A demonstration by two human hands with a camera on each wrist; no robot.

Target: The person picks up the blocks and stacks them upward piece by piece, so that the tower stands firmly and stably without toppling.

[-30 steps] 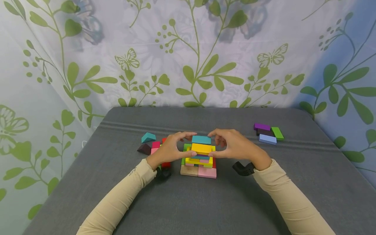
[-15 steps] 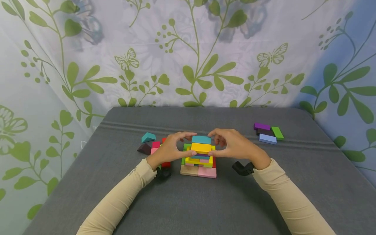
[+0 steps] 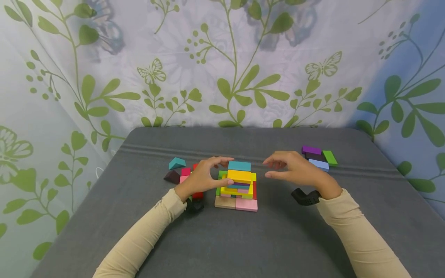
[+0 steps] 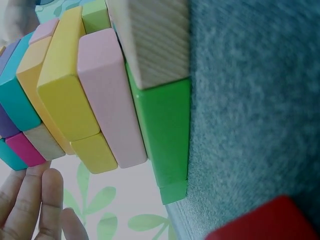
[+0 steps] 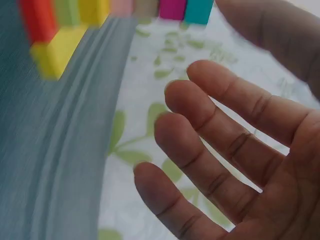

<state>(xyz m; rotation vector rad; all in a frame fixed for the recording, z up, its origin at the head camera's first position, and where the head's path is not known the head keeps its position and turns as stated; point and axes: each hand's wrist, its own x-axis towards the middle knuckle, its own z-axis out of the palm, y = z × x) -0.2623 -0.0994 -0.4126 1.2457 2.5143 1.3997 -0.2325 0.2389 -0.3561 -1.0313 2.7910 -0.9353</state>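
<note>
A stack of coloured wooden blocks [image 3: 238,187] stands mid-table, with a teal block [image 3: 239,166] and a yellow block [image 3: 239,176] on top. My left hand [image 3: 226,170] arches round the stack's left side, thumb and index tips at its upper layers. In the left wrist view the stack [image 4: 110,95] fills the frame and straight fingers [image 4: 35,200] lie beside it. My right hand [image 3: 269,168] hovers to the right of the stack, apart from it, fingers relaxed and holding nothing. The right wrist view shows spread fingers [image 5: 215,150] and the stack [image 5: 100,10] farther off.
Loose blocks lie left of the stack: a teal wedge [image 3: 176,163], a dark one [image 3: 172,177], a red one [image 3: 197,195]. At the back right sit purple [image 3: 311,150], green [image 3: 329,158] and light blue [image 3: 320,165] blocks. The grey table [image 3: 278,239] is backed by a leaf-print curtain.
My right hand has let go of the stack's right side and drawn away to the right. The left hand and the stack have stayed put.
</note>
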